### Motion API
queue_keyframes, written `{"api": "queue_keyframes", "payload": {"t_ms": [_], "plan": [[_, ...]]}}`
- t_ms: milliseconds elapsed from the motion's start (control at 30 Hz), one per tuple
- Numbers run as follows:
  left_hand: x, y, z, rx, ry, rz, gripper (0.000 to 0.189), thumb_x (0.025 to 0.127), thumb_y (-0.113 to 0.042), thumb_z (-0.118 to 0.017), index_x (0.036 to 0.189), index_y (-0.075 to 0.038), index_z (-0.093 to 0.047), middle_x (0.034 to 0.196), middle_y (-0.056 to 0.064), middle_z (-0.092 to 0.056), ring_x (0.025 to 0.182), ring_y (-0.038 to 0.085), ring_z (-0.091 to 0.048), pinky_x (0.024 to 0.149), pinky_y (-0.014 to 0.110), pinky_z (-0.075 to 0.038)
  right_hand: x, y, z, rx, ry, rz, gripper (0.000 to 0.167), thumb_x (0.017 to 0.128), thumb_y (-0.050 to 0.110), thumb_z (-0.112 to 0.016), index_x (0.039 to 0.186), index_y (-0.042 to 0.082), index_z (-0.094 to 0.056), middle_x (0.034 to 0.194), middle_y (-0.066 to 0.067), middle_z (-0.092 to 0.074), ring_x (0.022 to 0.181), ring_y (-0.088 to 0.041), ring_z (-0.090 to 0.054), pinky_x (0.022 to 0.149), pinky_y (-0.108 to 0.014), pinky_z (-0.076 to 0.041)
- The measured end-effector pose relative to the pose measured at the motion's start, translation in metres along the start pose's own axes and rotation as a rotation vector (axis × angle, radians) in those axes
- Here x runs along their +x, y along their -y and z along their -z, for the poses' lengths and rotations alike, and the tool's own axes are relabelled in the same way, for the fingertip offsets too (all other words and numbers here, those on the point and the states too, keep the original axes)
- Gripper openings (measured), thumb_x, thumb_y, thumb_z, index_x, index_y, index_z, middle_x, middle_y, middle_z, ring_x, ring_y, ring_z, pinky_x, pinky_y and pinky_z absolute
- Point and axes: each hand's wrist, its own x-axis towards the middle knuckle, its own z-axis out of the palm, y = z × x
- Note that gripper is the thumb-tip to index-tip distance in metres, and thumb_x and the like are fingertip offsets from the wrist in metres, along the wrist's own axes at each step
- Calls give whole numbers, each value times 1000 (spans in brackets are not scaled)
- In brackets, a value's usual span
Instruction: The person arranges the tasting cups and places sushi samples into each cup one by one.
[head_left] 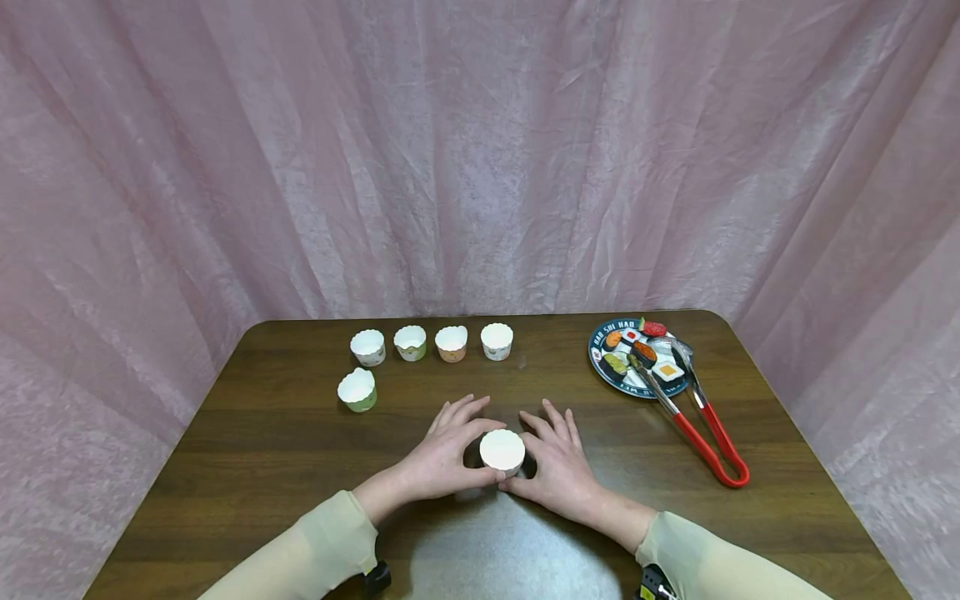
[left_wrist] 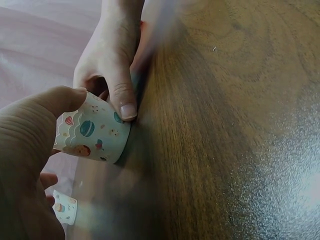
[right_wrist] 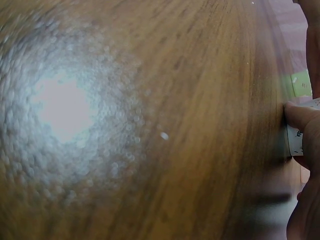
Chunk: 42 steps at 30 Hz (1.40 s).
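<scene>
One paper cup (head_left: 502,452) is held upright between both hands, low over the table (head_left: 247,467), its mouth facing up and its axis vertical. It is pinched by the left hand (head_left: 448,458), thumb near the rim, and by the right hand (head_left: 558,468), thumb lower. Four more cups (head_left: 410,343) are lined up beyond.

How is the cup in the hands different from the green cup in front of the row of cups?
The held cup is white outside with little pictures; the green cup is green outside. The left hand and right hand grip the held cup; no hand touches the green cup. Both are white inside.
</scene>
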Motion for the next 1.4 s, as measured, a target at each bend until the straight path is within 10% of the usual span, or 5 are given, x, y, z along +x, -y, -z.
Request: {"api": "queue_keyframes", "payload": {"t_ms": [967,1400], "plan": [[2,-11,31,-2,-107,-28,58,86,-51,-79,136,-27,-62,165,3,-28,155,26,-11,121,62,-6,0,2,1,-19,-12,13,56,72,55,-88,113,19,-74,147,-12,-54,148,-47,-26,116,-71,-14],[-3,14,56,105,-176,38,55,87,-55,-76,135,-30,-64,166,3,-26,156,29,-7,121,61,-1,-1,1,1,12,-27,13,50,71,52,-90,108,24,-74,146,-13,-55,148,-46,-26,116,-71,-13]]}}
